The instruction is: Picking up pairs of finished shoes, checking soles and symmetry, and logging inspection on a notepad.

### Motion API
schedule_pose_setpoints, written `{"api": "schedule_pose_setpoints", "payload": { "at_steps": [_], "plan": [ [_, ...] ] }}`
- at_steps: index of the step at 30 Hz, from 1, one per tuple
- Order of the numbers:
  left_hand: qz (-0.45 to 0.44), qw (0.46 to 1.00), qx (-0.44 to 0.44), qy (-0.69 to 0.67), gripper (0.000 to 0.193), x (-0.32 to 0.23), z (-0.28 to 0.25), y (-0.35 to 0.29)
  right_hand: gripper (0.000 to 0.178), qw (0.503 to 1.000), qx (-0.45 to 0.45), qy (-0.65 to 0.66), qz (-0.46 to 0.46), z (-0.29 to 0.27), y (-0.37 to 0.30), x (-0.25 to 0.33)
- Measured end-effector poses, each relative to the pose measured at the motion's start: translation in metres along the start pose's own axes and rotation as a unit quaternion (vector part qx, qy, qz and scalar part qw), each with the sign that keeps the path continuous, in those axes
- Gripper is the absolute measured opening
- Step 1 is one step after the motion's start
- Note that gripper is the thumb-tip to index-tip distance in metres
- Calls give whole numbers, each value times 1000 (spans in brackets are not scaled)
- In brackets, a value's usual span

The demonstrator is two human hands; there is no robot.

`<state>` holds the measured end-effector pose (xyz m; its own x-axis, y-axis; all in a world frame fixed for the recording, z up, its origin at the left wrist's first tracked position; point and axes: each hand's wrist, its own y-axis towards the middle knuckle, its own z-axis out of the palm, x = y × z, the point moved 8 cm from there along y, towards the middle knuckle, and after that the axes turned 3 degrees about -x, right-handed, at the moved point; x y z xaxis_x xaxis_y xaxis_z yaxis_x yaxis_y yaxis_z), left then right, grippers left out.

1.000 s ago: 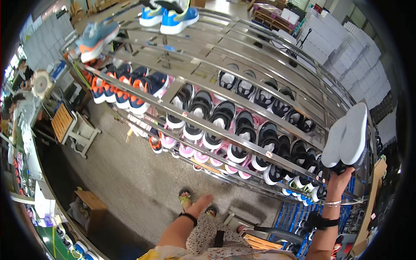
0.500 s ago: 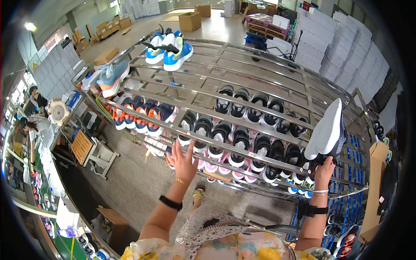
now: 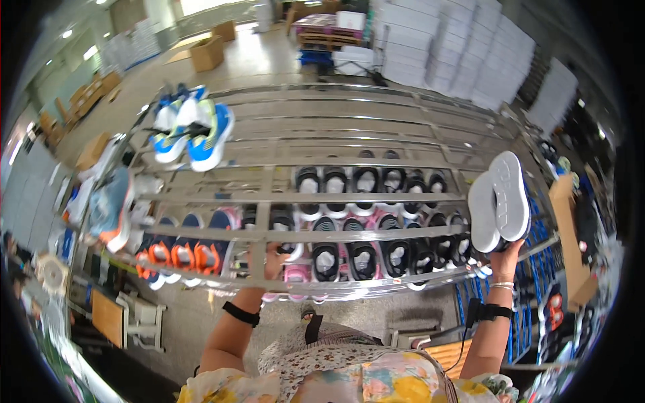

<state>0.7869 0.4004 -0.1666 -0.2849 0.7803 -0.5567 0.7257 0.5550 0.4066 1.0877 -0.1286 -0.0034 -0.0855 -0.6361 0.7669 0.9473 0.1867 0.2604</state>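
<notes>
My right hand (image 3: 505,260) grips a pair of sneakers (image 3: 510,198) at the right end of the metal rack. Their white soles are turned toward me, and the hand hides most of the dark uppers. Behind the rack's front bars, my left hand (image 3: 274,260) reaches in beside a black shoe with a white sole (image 3: 282,225). A bar and blur cover its fingers, so I cannot tell whether they have closed on that shoe. Rows of black shoes (image 3: 361,258) with white stuffing stand on the tier below the top bars.
Blue-and-white sneakers (image 3: 209,144) and a grey-blue shoe (image 3: 111,208) sit on the rack's top left. Navy-orange shoes (image 3: 181,252) stand lower left. A blue slatted rack (image 3: 521,289) and a cardboard piece (image 3: 571,248) lie right. White box stacks (image 3: 457,50) rise behind.
My left hand has gone from above the front bar, fingers spread, to in among the black shoes. My right hand has turned the sneakers, showing both soles. The view has swung right.
</notes>
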Motion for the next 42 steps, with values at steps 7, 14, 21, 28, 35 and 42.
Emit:
{"api": "schedule_pose_setpoints", "payload": {
  "at_steps": [7, 14, 21, 28, 35, 42],
  "plan": [
    [68, 997, -5, -44, 45, 27, 20, 122, 70, 932, -181, -306, -68, -49, -158, 134],
    [78, 994, -64, -48, 53, 51, 33, 156, 65, 844, -94, -499, 171, -5, -275, 155],
    [50, 992, -110, -19, 55, -25, 5, 123, 32, 764, -290, -553, 166, -103, -232, 104],
    [85, 993, -62, 53, 38, -89, -8, 21, 54, 486, -180, -845, 131, -155, -120, 90],
    [-9, 991, 51, 123, 42, -156, 14, -27, 49, 402, -110, -898, 138, -209, -39, 82],
    [-63, 991, 99, 67, 68, -180, 44, -39, 47, 473, -82, -877, -7, -242, 20, 67]
  ]
}}
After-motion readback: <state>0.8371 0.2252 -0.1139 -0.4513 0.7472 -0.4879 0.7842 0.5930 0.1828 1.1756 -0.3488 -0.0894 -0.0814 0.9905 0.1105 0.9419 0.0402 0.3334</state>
